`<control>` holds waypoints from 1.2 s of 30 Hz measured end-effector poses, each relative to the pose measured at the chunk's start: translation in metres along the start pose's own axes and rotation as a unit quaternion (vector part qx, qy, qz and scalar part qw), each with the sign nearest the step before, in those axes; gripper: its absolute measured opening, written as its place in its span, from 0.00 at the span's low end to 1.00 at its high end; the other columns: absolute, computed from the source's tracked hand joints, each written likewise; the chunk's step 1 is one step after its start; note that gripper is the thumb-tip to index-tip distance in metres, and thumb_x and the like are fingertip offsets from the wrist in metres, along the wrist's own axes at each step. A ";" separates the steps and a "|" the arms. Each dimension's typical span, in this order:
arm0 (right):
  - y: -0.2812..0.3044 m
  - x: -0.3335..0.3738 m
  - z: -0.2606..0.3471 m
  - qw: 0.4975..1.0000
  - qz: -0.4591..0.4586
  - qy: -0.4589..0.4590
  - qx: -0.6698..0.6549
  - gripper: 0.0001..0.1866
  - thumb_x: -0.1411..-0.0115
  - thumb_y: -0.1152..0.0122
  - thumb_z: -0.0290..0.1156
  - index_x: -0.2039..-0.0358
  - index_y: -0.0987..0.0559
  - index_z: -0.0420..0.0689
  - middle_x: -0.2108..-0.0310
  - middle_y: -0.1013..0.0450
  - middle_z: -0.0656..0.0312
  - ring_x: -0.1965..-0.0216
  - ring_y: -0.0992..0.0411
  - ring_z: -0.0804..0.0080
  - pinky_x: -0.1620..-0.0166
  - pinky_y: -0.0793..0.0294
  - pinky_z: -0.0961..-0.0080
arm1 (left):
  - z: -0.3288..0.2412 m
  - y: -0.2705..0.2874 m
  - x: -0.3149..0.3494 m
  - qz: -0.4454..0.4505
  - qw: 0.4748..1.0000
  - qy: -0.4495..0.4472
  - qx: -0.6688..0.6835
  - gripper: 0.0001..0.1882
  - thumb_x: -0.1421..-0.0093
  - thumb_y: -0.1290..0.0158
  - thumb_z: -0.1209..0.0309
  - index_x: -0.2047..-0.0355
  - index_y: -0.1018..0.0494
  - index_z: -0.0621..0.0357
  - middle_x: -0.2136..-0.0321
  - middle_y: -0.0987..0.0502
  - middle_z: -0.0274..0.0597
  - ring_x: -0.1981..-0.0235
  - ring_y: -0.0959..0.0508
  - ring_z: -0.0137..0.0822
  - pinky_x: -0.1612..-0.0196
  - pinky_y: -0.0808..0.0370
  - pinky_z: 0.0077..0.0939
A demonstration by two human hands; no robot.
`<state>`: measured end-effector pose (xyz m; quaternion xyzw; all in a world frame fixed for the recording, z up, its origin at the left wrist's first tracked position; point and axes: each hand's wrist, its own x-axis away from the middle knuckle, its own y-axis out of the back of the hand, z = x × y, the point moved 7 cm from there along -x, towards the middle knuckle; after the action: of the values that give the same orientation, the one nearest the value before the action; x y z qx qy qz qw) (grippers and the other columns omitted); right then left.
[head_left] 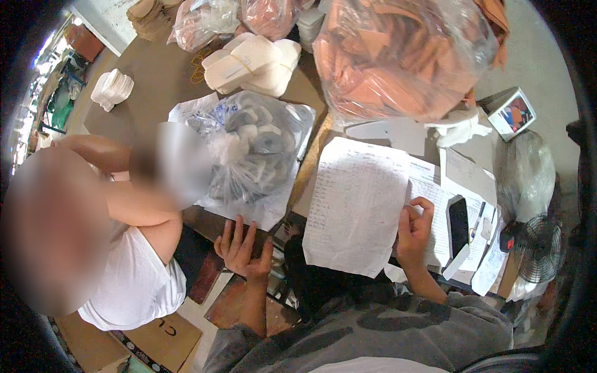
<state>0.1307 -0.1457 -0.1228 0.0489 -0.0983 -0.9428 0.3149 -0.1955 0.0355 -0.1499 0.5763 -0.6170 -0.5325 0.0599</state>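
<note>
My right hand (pixel 415 235) pinches the right edge of a large handwritten paper sheet (pixel 357 202) between thumb and fingers, holding it up over the table's edge. My left hand (pixel 244 252) is open with its fingers spread, near the front edge of a white sheet (pixel 264 214). On that sheet rests a knotted clear plastic bag (pixel 214 146) with grey and white curved pieces inside. Whether the left fingertips touch the sheet I cannot tell. Right of the held sheet lie more written papers (pixel 429 196) and a dark phone (pixel 458 222).
A person in a white shirt (pixel 127 283) sits at my left, arms on the table. At the back stand a big clear bag of orange pieces (pixel 398 68) and banded cream stacks (pixel 245 65). A small box (pixel 513 115) and a fan (pixel 540 248) are at the right.
</note>
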 end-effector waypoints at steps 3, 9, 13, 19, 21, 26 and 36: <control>-0.001 0.000 0.004 0.997 0.002 0.076 0.032 0.07 0.29 0.49 0.20 0.54 0.27 0.43 0.73 0.36 0.73 0.75 0.41 0.89 0.72 0.43 0.86 | -0.003 0.002 0.000 -0.023 1.000 -0.005 0.007 0.22 0.47 0.34 0.57 0.53 0.14 0.52 0.42 0.21 0.48 0.38 0.26 0.50 0.33 0.42 0.46; -0.004 -0.001 -0.001 0.994 0.041 0.073 -0.070 0.07 0.27 0.51 0.22 0.55 0.23 0.40 0.69 0.31 0.72 0.70 0.39 0.89 0.66 0.40 0.88 | -0.015 0.010 0.000 -0.116 0.991 -0.047 0.052 0.21 0.49 0.32 0.62 0.56 0.14 0.55 0.44 0.20 0.47 0.43 0.21 0.46 0.38 0.36 0.44; -0.013 -0.002 -0.002 0.986 0.085 0.104 -0.096 0.14 0.28 0.52 0.21 0.46 0.24 0.38 0.62 0.28 0.70 0.66 0.36 0.87 0.60 0.38 0.88 | -0.016 0.013 0.010 -0.149 0.986 -0.034 0.066 0.19 0.51 0.30 0.66 0.57 0.13 0.51 0.45 0.18 0.43 0.46 0.19 0.41 0.39 0.33 0.40; -0.018 0.003 0.009 0.967 0.081 0.242 -0.018 0.27 0.32 0.51 0.18 0.33 0.34 0.37 0.31 0.40 0.48 0.30 0.40 0.60 0.32 0.39 0.66 | -0.023 0.017 0.022 -0.197 0.980 -0.035 0.025 0.21 0.52 0.31 0.65 0.54 0.15 0.46 0.47 0.17 0.33 0.46 0.20 0.37 0.37 0.33 0.42; -0.018 0.011 0.021 0.946 0.052 0.313 0.066 0.31 0.35 0.48 0.17 0.31 0.36 0.38 0.28 0.45 0.45 0.26 0.47 0.53 0.29 0.43 0.61 | -0.024 0.017 0.022 -0.198 0.980 -0.030 0.019 0.21 0.52 0.31 0.65 0.54 0.15 0.47 0.47 0.17 0.33 0.45 0.20 0.38 0.36 0.34 0.42; -0.016 0.034 0.042 0.914 0.039 0.391 0.102 0.27 0.39 0.44 0.19 0.38 0.31 0.41 0.34 0.40 0.38 0.31 0.42 0.40 0.29 0.44 0.55 | -0.030 0.015 0.025 -0.203 0.979 -0.015 -0.013 0.21 0.53 0.31 0.68 0.55 0.15 0.46 0.46 0.18 0.35 0.45 0.20 0.39 0.38 0.30 0.46; -0.002 0.122 0.125 0.818 0.224 0.524 -0.081 0.16 0.40 0.46 0.15 0.51 0.27 0.39 0.56 0.28 0.48 0.55 0.27 0.51 0.49 0.27 0.59 | -0.029 0.009 0.025 -0.199 0.979 0.010 -0.031 0.20 0.51 0.31 0.65 0.56 0.15 0.45 0.46 0.19 0.36 0.43 0.22 0.39 0.33 0.34 0.47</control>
<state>0.0131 -0.1984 -0.0053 0.4863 0.1500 -0.6830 0.5239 -0.1895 -0.0025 -0.1448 0.6909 -0.4723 -0.5468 -0.0228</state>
